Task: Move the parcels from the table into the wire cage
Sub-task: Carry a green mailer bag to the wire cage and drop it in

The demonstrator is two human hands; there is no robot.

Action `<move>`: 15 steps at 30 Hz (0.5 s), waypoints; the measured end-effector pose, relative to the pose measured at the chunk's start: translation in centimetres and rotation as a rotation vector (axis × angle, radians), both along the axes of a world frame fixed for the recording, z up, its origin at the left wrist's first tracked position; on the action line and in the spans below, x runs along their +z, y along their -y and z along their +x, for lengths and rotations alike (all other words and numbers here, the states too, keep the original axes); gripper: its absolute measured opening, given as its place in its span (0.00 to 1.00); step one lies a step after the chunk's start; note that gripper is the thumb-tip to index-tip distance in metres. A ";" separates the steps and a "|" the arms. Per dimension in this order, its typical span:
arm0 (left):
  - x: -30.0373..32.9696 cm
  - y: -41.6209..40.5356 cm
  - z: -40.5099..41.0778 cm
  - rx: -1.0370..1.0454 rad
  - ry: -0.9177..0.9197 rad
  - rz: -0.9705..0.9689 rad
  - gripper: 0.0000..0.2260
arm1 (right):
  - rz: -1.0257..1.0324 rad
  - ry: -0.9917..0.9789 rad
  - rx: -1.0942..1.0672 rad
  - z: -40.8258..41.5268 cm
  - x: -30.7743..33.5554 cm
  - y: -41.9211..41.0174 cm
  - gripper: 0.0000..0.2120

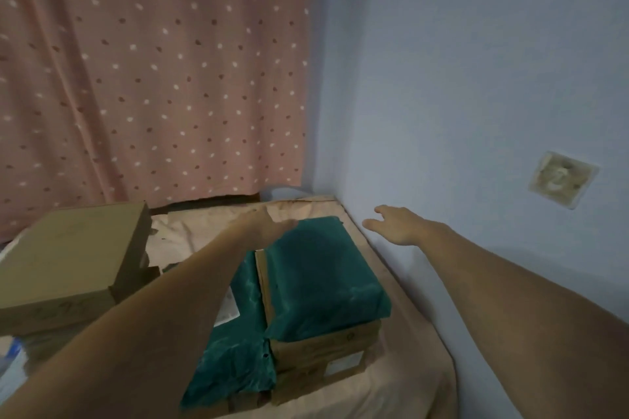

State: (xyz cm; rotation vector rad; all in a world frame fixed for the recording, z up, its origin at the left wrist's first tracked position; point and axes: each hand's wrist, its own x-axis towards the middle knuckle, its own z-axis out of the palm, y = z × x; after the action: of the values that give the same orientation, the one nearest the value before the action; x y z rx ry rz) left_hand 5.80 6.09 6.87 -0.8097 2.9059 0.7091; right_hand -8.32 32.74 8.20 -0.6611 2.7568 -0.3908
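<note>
A green plastic-wrapped parcel [323, 279] lies on top of a brown cardboard box [326, 360] on the cloth-covered table [405, 381]. A second green parcel [235, 350] with a white label lies to its left, partly under my forearm. My left hand [263, 226] hovers over the far left corner of the top green parcel, fingers spread. Beyond the parcel's right side, near the wall, my right hand [398, 226] is stretched out with fingers apart. Neither hand holds anything. No wire cage is in view.
Stacked brown cardboard boxes [75, 255] stand at the left of the table. A pink dotted curtain [153, 78] hangs behind. A blue wall [476, 78] runs close along the table's right edge, with a wall socket [561, 178] on it.
</note>
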 end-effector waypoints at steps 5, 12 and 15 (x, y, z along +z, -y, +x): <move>-7.4 0.0 -4.2 0.165 0.004 0.391 0.58 | -0.083 0.190 -0.032 -4.3 -7.3 2.7 0.37; -13.7 -1.4 -4.9 0.480 -0.158 0.949 0.29 | -0.502 0.777 -0.215 -5.8 -15.4 4.6 0.27; -13.8 -1.9 -4.9 0.532 -0.215 1.090 0.18 | -0.619 0.857 -0.328 -5.8 -15.7 5.0 0.21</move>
State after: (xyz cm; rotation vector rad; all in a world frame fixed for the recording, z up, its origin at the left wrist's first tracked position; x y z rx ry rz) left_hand 0.85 7.96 -6.90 -1.2988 1.8390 2.1930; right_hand -14.08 27.72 -7.49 -0.0801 1.8827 -1.2803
